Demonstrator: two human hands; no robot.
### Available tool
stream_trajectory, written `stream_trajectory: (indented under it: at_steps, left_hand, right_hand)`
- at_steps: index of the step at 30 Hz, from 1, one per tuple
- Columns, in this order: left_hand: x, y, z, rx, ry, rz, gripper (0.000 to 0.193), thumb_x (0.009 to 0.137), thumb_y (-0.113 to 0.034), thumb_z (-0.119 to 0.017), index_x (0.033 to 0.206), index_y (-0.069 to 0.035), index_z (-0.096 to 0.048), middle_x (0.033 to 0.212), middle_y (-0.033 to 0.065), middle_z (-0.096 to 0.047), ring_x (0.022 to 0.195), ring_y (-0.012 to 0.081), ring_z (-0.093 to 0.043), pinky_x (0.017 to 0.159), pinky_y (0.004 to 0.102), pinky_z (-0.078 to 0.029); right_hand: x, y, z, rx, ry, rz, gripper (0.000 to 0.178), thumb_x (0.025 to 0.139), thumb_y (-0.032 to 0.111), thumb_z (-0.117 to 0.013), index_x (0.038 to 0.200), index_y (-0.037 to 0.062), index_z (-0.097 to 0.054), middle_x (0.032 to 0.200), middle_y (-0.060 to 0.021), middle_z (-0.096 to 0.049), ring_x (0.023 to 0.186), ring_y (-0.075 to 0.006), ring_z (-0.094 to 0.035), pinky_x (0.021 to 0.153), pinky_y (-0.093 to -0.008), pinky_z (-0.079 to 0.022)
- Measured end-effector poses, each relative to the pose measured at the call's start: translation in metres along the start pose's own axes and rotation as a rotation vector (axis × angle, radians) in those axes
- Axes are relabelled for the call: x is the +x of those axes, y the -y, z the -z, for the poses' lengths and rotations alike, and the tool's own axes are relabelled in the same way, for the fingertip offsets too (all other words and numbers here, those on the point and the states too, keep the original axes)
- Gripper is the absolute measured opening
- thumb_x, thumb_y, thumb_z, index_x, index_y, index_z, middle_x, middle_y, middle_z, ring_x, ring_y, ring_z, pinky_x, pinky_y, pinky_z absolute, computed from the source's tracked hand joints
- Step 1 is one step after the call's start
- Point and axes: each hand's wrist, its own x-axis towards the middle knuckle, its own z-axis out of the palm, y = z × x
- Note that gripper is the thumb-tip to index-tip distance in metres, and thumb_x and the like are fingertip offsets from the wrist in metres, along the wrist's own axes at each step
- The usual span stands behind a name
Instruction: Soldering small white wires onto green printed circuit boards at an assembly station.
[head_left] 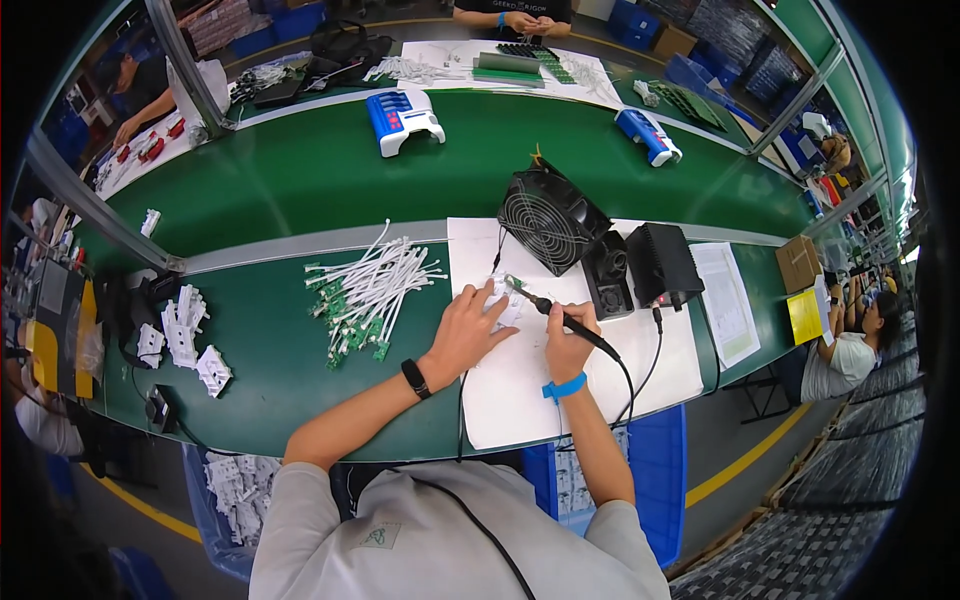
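On a white sheet [490,420], a small white plastic part [511,312] lies under the fingers of my left hand [466,326]. Index finger and thumb rest on either side of it and steady it. My right hand [569,350] grips a soldering iron [541,303] like a pen, its tip at the far end of the part. A little green shows near that tip; the joint is too small to make out. Left of my left hand sits a heap of white cables [385,275] with small green circuit boards [338,335] at their ends.
A black fan [548,222] stands beyond my hands, beside an iron holder [606,275] and a black power unit [663,264]. White plastic housings [183,325] lie at the left. Blue bins [655,490] stand below the front edge. Blue-white devices [402,120] rest on the far green belt.
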Motion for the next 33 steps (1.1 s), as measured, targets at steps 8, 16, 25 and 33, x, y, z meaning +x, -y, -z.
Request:
stream_trajectory:
  at_steps: [8,16,25,33]
  left_hand:
    - [0.0,0.001,0.0,0.013,-0.009,-0.012,0.051,0.082,-0.035,-0.082,0.117,0.0,-0.072,0.132,0.0238,-0.061,0.104,0.031,-0.057,0.087,0.0381,-0.054]
    - [-0.001,0.003,-0.001,-0.015,-0.009,-0.005,0.048,0.083,-0.033,-0.081,0.117,0.0,-0.072,0.132,0.0233,-0.061,0.104,0.0313,-0.057,0.086,0.0385,-0.054]
    - [-0.002,0.003,0.0,-0.021,-0.008,-0.004,0.047,0.083,-0.033,-0.081,0.117,-0.001,-0.072,0.133,0.0224,-0.061,0.104,0.0312,-0.057,0.087,0.0386,-0.054]
    - [-0.001,0.002,-0.001,-0.013,-0.039,0.003,0.046,0.082,-0.034,-0.082,0.116,-0.004,-0.074,0.132,0.0172,-0.063,0.101,0.0309,-0.058,0.087,0.0389,-0.054]
  right_hand:
    - [0.006,0.011,0.007,0.087,-0.073,-0.009,0.021,0.097,0.002,-0.065,0.086,0.0044,-0.047,0.066,-0.0019,-0.05,0.062,-0.0083,-0.044,0.06,-0.0266,-0.035]
    - [0.009,0.003,0.009,0.078,-0.049,0.027,0.021,0.096,0.003,-0.067,0.087,0.003,-0.049,0.067,-0.0042,-0.054,0.062,-0.0085,-0.047,0.057,-0.0253,-0.037]
    - [0.01,0.001,0.012,0.067,0.003,0.01,0.02,0.095,0.002,-0.067,0.088,0.0024,-0.049,0.067,-0.0055,-0.055,0.06,-0.009,-0.048,0.058,-0.0256,-0.039]
    - [0.01,-0.003,0.018,0.056,-0.015,0.04,0.02,0.094,0.001,-0.067,0.087,0.0026,-0.049,0.065,-0.005,-0.055,0.057,-0.0088,-0.048,0.057,-0.0255,-0.039]
